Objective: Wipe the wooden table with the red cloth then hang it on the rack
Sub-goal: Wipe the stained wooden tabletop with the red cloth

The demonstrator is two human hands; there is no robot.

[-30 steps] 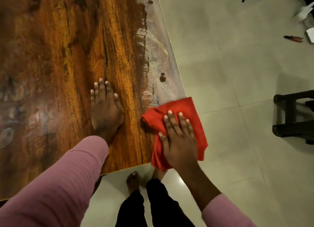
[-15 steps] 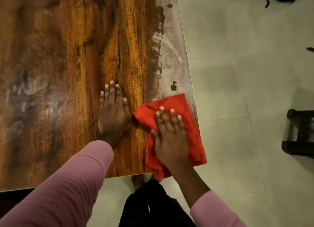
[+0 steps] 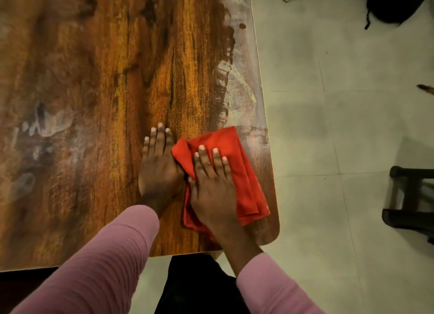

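R hand [image 3: 212, 186] lies flat, fingers straight, pressing the folded red cloth [image 3: 237, 158] onto the wooden table [image 3: 94, 83] at its near right corner (cloth wholly on the top, just inside the right edge). L hand [image 3: 159, 172] rests flat on bare wood, fingers straight, touching the cloth's left fold. Off the right edge, a dark frame [image 3: 411, 196]; farther, a black bag [image 3: 394, 3].

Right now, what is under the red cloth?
Under the red cloth is the wooden table, near its corner. The right hand presses flat on top. The wood directly beneath is covered and cannot be seen.
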